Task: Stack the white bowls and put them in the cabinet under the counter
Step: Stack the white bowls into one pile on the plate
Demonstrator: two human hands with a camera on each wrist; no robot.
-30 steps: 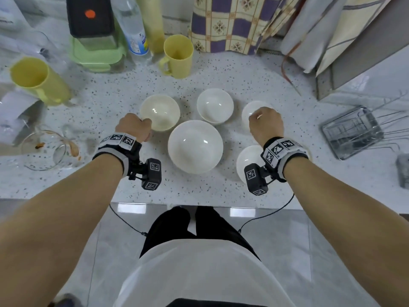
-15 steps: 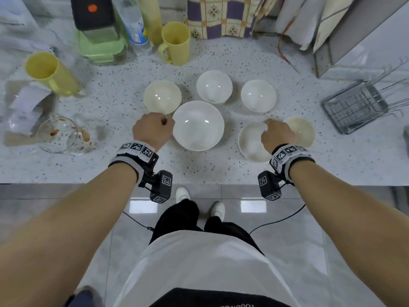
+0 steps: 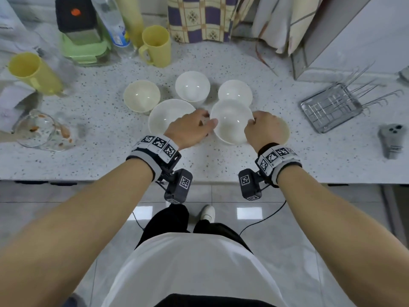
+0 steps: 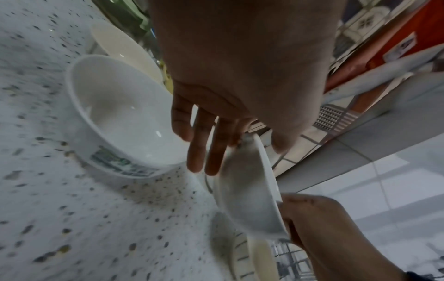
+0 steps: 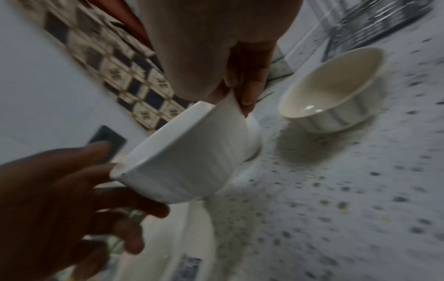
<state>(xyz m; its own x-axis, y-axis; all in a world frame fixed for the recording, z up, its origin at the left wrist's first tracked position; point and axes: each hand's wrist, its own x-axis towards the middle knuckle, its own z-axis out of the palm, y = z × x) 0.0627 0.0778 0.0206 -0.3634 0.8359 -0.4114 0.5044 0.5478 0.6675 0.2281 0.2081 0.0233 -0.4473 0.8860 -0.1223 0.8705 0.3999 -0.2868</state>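
Several white and cream bowls stand on the speckled counter (image 3: pixel 221 160). My right hand (image 3: pixel 251 124) pinches the rim of a small white bowl (image 3: pixel 231 122) and holds it tilted above the counter (image 5: pixel 336 190), between a large white bowl (image 3: pixel 168 116) and a cream bowl (image 3: pixel 285 129). My left hand (image 3: pixel 208 125) meets the held bowl (image 5: pixel 192 157) from the left, thumb at the rim and fingers under its wall. In the left wrist view the held bowl (image 4: pixel 250 199) hangs beside the large bowl (image 4: pixel 125 121). The cabinet is out of view.
Behind stand a cream bowl (image 3: pixel 141 96) and two white bowls (image 3: pixel 192 86) (image 3: pixel 235 91). Yellow mugs (image 3: pixel 157 45) (image 3: pixel 33 72), a green container (image 3: pixel 86 49) and a bottle crowd the back left. A glass bowl (image 3: pixel 37 129) sits left, a wire rack (image 3: pixel 332 105) right.
My right hand has lifted the near right white bowl off the counter and moved it left. My left hand has crossed over the large bowl to meet it.
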